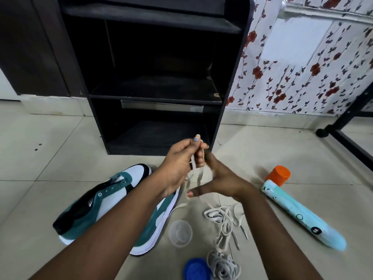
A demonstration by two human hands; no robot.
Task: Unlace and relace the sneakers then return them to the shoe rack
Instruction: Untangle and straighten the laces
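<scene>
Closest to the camera, way on the near side from the shoe rack [153, 77], there's a blue lid-looking thing [196, 269] flat on the floor [40, 158], touching a bunched-up grey lace [223, 265]. A bit nearer the rack sits a clear plastic cup [180, 233], upright and with nothing in it as far as I can see. Right next to that, a loose white lace [224, 217] is sprawled in loops on the tiles.

Left of the cup, a teal, white and black sneaker [113, 207] lies tilted on the floor, toe pointing toward the rack, and its eyelets look unlaced. Off to the right, well apart from the rack, a pale blue bottle [302, 217] with an orange cap [279, 175] lies on its side; can't tell if there's anything in it.

Then both hands, held up close together in front of the rack's bottom shelf. The left hand [179, 166] has its fingers curled round a strand of white lace, pinching it near the top. The right hand [220, 178] is just beside it with its thumb stuck out; its fingers are tucked behind the left hand, so I can't tell if it's gripping the lace or not. The strand hangs down toward the pile.

Farthest back, the black rack stands against the wall, and its shelves look dark and bare. Red-flower wallpaper [302, 67] covers the wall to its right.
</scene>
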